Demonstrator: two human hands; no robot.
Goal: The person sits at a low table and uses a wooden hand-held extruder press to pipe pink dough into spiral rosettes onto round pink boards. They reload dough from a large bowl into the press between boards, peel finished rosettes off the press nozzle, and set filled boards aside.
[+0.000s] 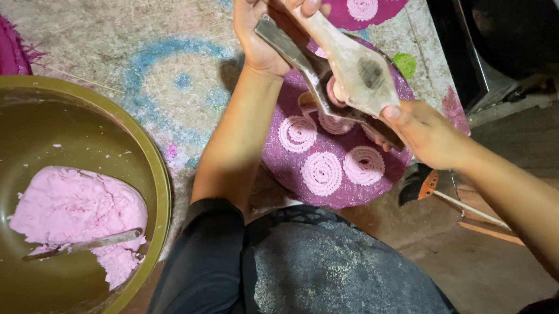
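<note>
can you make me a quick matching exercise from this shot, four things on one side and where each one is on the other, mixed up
Things:
1. pink dough lump
2. wooden press
3. pink spirals
4. spoon

Places:
A. laid out on the round purple mat
B. held over the mat by the left hand and right hand
C. resting against the dough, handle towards the bowl's left side
D. inside the big olive bowl

Pairs: 1-D, 2-B, 3-A, 4-C

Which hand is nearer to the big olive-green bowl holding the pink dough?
Left. The left hand grips the wooden press handles, closer to the olive-green bowl; the right hand holds the press body farther right.
</note>
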